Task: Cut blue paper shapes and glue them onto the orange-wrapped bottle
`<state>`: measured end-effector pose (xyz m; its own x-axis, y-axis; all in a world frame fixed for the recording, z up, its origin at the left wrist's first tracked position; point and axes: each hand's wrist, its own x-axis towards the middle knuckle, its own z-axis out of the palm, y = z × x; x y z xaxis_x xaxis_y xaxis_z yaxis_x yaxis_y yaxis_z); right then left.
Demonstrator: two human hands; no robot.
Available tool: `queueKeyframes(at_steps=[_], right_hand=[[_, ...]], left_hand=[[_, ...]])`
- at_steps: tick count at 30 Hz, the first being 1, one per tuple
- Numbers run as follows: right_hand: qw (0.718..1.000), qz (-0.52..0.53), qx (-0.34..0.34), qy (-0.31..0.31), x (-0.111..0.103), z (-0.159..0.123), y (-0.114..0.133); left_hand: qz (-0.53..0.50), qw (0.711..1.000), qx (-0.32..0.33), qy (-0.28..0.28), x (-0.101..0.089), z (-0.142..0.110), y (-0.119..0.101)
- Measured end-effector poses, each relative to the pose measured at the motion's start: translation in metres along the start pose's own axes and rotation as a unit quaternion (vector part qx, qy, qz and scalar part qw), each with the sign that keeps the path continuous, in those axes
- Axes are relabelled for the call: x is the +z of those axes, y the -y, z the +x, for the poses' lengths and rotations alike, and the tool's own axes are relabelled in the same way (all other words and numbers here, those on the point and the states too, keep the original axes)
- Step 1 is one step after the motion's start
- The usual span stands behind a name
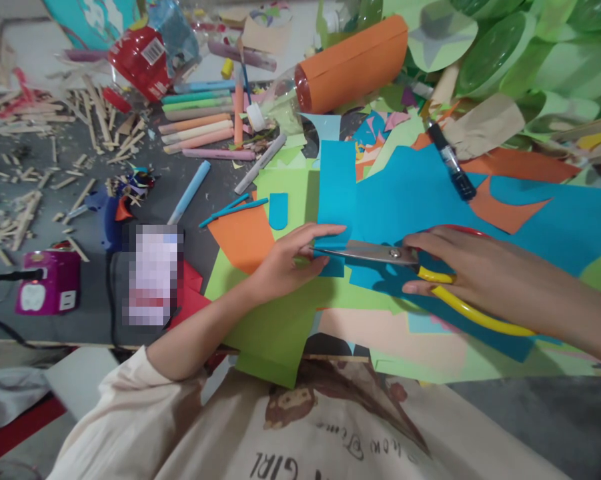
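Note:
My right hand [460,273] is closed around the yellow handles of a pair of scissors [370,253], whose blades point left. The blades lie across a blue paper strip [337,193], close to its lower end. My left hand [295,257] pinches that strip's left edge between thumb and fingers, right by the blade tips. Under the strip is green paper [280,320], and a larger blue sheet [410,193] spreads to the right. A small blue piece with one rounded end [279,211] and thin blue paper rolls [235,210] lie left of the strip.
An orange-wrapped bottle [355,63] lies at the back, with several coloured markers [200,117] to its left. A black marker [450,160] rests on the blue sheet. Further left are a blue glue gun [110,213], a phone [155,277], a purple box [47,283] and scattered wooden sticks.

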<state>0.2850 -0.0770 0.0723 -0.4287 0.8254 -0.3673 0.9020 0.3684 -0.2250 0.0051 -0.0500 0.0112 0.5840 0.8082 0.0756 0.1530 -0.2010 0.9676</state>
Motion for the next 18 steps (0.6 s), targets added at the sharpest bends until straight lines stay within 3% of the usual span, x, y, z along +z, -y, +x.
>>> queueKeyframes(at_steps=[18], right_hand=[[1.0, 0.013, 0.017, 0.02, -0.0001, 0.0002, 0.0008]], left_hand=[[0.0, 0.999, 0.045, -0.012, 0.0002, -0.0005, 0.0026]])
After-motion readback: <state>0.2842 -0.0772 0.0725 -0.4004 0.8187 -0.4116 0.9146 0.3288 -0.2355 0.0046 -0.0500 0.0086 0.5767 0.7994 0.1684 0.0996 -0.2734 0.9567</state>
